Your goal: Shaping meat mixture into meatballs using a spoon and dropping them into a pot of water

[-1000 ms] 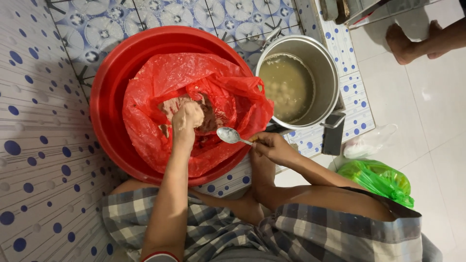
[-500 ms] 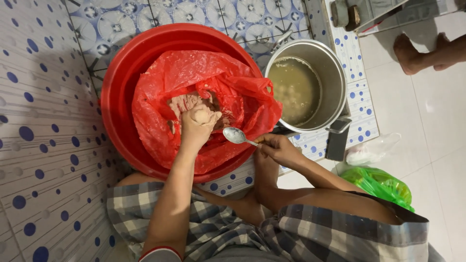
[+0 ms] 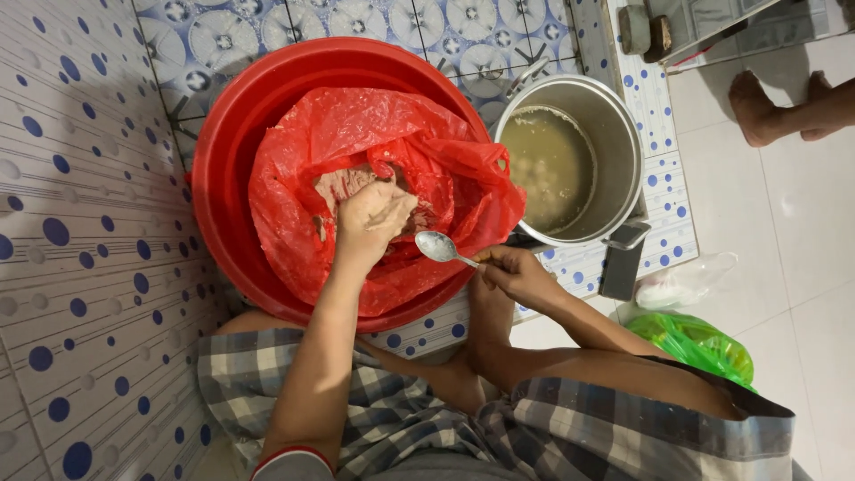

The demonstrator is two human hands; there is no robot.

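A person squats on a tiled floor patterned with blue dots, seen from above. One round red plastic basin sits near the floor's far edge, lined with one crumpled red plastic bag that holds a mound of pinkish minced paste.

The left hand rests on the paste inside the bag, fingers curled together around a lump of it. The right hand hovers just past the basin's near-right rim, fingers pinched on the handle of one small metal spoon, whose bowl points toward the left hand and appears empty.

The step in hand looks like portioning the paste: squeezing out a piece for the spoon to lift. The next move likely calls for bringing the spoon right up to the left hand.

Just right of the basin stands one steel pot of cloudy broth. Near the floor's right edge lie one green plastic bag and one clear bag. Another person's bare foot shows at the far right.
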